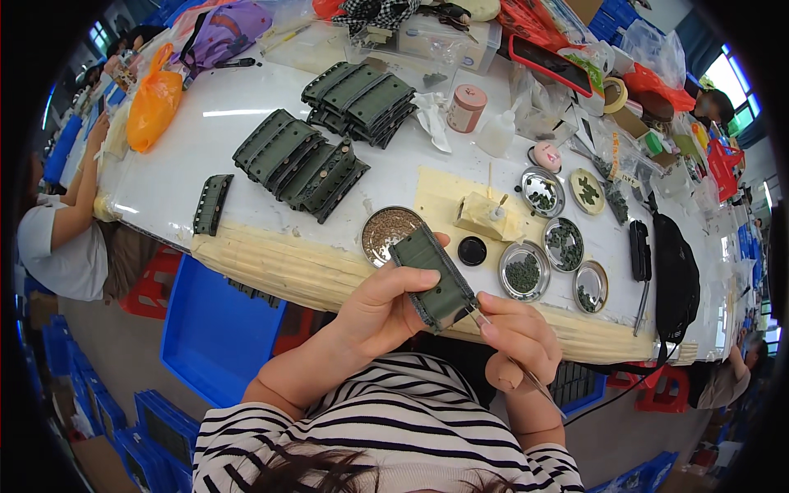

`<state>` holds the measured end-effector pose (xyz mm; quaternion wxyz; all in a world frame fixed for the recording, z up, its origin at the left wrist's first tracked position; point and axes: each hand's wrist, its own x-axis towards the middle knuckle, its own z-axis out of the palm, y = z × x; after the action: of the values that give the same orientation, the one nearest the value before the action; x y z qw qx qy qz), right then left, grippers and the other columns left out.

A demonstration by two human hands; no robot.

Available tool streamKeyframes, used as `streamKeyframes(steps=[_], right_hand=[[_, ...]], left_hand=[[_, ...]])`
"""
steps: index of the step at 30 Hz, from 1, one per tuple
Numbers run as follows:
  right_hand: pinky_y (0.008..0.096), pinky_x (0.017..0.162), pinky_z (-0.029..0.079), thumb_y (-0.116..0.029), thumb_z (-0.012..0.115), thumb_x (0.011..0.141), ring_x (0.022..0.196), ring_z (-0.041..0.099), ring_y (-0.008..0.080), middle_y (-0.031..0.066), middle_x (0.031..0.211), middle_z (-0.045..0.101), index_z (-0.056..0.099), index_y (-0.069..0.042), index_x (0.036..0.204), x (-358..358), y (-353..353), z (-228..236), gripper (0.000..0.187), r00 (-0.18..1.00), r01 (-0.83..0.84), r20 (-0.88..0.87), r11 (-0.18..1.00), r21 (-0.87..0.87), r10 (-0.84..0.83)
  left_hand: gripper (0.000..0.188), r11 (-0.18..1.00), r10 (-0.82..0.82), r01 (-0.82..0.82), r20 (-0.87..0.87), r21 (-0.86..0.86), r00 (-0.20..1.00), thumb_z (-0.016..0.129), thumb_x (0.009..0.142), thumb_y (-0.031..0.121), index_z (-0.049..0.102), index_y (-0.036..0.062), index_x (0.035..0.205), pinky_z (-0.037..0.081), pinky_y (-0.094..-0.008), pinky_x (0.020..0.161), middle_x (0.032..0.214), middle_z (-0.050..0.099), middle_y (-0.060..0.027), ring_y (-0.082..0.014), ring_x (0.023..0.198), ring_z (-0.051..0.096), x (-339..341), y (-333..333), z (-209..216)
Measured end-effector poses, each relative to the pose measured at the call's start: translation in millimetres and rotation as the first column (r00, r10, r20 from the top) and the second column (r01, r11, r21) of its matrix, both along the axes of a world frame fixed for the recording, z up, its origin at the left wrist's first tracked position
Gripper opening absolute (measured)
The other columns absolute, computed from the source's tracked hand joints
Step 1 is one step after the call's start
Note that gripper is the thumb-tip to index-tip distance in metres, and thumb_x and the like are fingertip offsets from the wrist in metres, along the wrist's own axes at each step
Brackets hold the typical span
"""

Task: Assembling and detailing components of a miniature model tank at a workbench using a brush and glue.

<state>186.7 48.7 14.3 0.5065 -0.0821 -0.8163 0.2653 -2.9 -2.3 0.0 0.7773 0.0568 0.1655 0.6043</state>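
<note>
My left hand [378, 306] is closed around a dark green, ribbed rectangular panel [429, 275], tilted over the table's front edge. Thumb lies on its face; fingers reach behind it. My right hand [519, 338] pinches slim metal tweezers [536, 381], whose tip meets the panel's lower right corner. Whether the tip grips a small part cannot be made out. Just behind the panel is a round tin of brown grains [386, 230], partly covered by it. Right of it are a black round lid [472, 251] and a metal dish of small green pieces [523, 273].
Similar green panels stand in stacks [357, 103] and rows [296, 164], with a single panel [213, 204] at left. More small dishes [590, 287], a pink jar [466, 108] and a black pouch [675, 275] lie around. A blue bin [209, 329] sits below the edge. Another person [70, 246] is at left.
</note>
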Motion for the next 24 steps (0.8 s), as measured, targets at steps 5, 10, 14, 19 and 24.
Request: streamKeyframes(steps=[5,10,14,19,24], right_hand=[[0.0359,0.08,0.056,-0.035,0.062,0.087,0.099,0.066,0.0337,0.0142,0.096,0.065,0.063,0.002,0.107,0.1,-0.7,2.8,0.042,1.0,0.016,0.013,1.0,0.007,-0.016],[0.0356,0.08,0.056,-0.016,0.066,0.086,0.098,0.067,0.0331,0.0134,0.095,0.065,0.065,0.002,0.105,-0.3,-2.2,3.2,0.026,0.999,0.047,0.019,0.999,-0.008,-0.047],[0.0357,0.08,0.056,-0.015,0.066,0.086,0.098,0.067,0.0329,0.013,0.095,0.066,0.065,0.001,0.105,-1.2,-1.7,2.5,0.025,0.999,0.042,0.015,0.999,-0.013,-0.042],[0.0358,0.08,0.056,-0.03,0.062,0.089,0.098,0.067,0.0328,0.013,0.094,0.066,0.065,0.001,0.106,-1.2,-1.4,2.5,0.035,0.999,0.043,0.017,0.999,-0.011,-0.043],[0.0363,0.08,0.056,-0.035,0.06,0.089,0.098,0.067,0.0335,0.0131,0.094,0.066,0.065,0.001,0.106,-2.4,-0.4,0.5,0.04,0.999,0.047,0.016,0.999,-0.01,-0.047]], left_hand=[[0.047,0.999,0.035,-0.035,-0.007,-0.022,0.999,0.055,0.087,0.004,0.043,0.0078,0.132,0.054,-0.0406,0.086,0.105,0.062,-0.0127,-0.0253,0.096,0.065,2.7,0.5,2.3],[0.046,1.0,0.011,-0.012,-0.034,-0.019,0.999,0.058,0.089,0.006,0.043,0.0101,0.132,0.056,-0.0383,0.081,0.109,0.059,-0.0057,-0.0196,0.098,0.065,1.9,0.6,1.5],[0.045,1.0,0.017,-0.018,-0.039,-0.02,0.999,0.058,0.089,0.007,0.043,0.01,0.132,0.056,-0.0377,0.082,0.11,0.058,-0.0053,-0.0192,0.1,0.064,1.6,-0.4,0.6],[0.044,1.0,0.009,-0.009,-0.017,-0.01,1.0,0.057,0.089,0.007,0.043,0.0097,0.131,0.055,-0.038,0.083,0.111,0.058,-0.0052,-0.0191,0.101,0.063,1.2,-0.3,-1.5],[0.043,0.999,0.025,-0.026,-0.017,-0.035,1.0,0.057,0.09,0.006,0.044,0.0093,0.131,0.054,-0.038,0.085,0.11,0.059,-0.0055,-0.019,0.102,0.063,2.5,-0.2,1.1]])
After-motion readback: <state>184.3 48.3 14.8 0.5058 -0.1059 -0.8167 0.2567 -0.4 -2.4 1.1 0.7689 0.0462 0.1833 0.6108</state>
